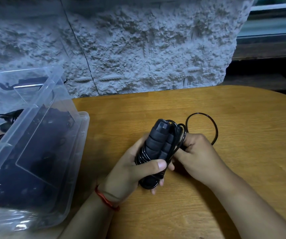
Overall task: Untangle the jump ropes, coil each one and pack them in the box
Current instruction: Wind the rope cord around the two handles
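A black jump rope with two padded handles side by side is held upright over the wooden table. My left hand grips the handles and the cord wound round them, thumb across the front. My right hand pinches the cord just right of the handles. One loose loop of the cord curves out onto the table behind my right hand. The clear plastic box stands at the left, with dark coiled ropes showing through its walls.
A rough stone wall runs along the far edge of the table. A dark shelf and window frame sit at the upper right. A red thread is tied round my left wrist.
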